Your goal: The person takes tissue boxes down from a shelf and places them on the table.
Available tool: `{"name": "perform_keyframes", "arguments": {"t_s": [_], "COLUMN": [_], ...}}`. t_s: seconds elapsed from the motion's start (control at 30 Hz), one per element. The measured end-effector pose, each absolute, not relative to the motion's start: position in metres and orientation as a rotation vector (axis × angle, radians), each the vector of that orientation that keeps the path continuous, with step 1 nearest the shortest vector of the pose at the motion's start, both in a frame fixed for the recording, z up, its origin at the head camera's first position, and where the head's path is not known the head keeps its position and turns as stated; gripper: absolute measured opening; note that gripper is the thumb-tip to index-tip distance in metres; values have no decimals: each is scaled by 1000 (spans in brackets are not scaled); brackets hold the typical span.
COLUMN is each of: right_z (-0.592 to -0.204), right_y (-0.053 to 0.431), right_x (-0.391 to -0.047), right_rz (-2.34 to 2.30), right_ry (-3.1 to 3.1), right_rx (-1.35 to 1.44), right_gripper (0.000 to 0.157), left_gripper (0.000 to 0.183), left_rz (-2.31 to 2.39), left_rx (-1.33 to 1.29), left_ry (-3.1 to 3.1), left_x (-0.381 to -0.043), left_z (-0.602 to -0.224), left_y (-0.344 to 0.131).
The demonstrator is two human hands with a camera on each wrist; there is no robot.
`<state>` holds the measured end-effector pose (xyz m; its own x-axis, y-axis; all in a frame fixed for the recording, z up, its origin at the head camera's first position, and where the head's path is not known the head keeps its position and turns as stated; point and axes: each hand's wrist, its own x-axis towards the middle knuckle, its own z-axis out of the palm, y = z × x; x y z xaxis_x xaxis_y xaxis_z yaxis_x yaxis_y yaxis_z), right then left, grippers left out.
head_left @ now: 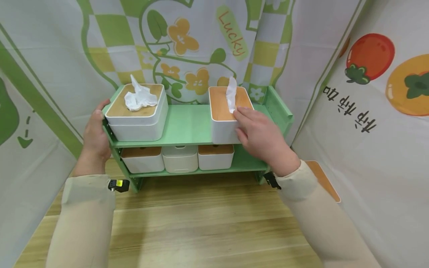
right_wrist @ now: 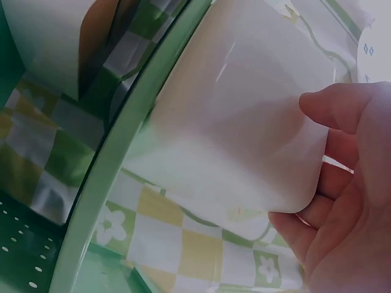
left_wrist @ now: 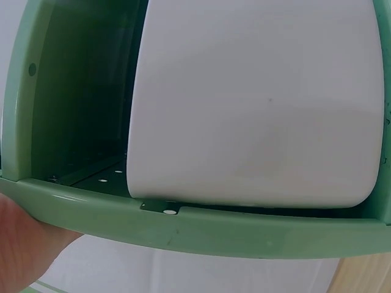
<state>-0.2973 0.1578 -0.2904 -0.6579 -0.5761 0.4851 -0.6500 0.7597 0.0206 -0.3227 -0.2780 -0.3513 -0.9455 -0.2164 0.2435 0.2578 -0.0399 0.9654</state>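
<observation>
The tissue box (head_left: 225, 132) is at the front of the right part of the green rack's top shelf (head_left: 189, 121), a white tissue (head_left: 231, 95) standing up from its wood-coloured lid (head_left: 219, 102); my right hand (head_left: 259, 132) is clamped on it, fingers over the top and thumb against the side; my left hand (head_left: 96, 136) touches the rack's left end, though I cannot tell how far its fingers close. At the shelf's left stands a second box (head_left: 135, 130), crumpled tissue (head_left: 142, 99) on top; so two up here; on the lower level I count three more in a row, a left container (head_left: 143, 163), a cream container (head_left: 181, 163) and a right container (head_left: 216, 162). Behind hangs a printed backdrop (head_left: 201, 37), its green label (head_left: 231, 31) reading "Lucky" in red; the right-hand wall (head_left: 378, 167) carries two fruits, a red fruit (head_left: 373, 54) and an orange fruit (head_left: 399, 96), plus three Chinese characters (head_left: 350, 108), 柿柿如; wood-patterned floor (head_left: 201, 223) lies below.
</observation>
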Motion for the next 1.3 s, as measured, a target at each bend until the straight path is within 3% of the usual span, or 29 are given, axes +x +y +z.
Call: {"name": "perform_keyframes", "arguments": {"t_s": [0.37, 0.93, 1.3], "right_z": [-286, -287, -286], "right_y": [154, 177, 182], "right_x": [-306, -302, -295], "right_rz": [148, 266, 319], "right_ry": [-2386, -2567, -2459], "right_rx": [990, 861, 923], "right_gripper": [41, 45, 35], "left_gripper": [49, 49, 49], "left_rz": [-2066, -2045, -2068], "left_rx": [-61, -70, -58], "left_ry": [-1916, -1920, -1916], "left_x": [-322, -323, -322], "left_z": [-352, -349, -349], "left_y": [-279, -276, -277]}}
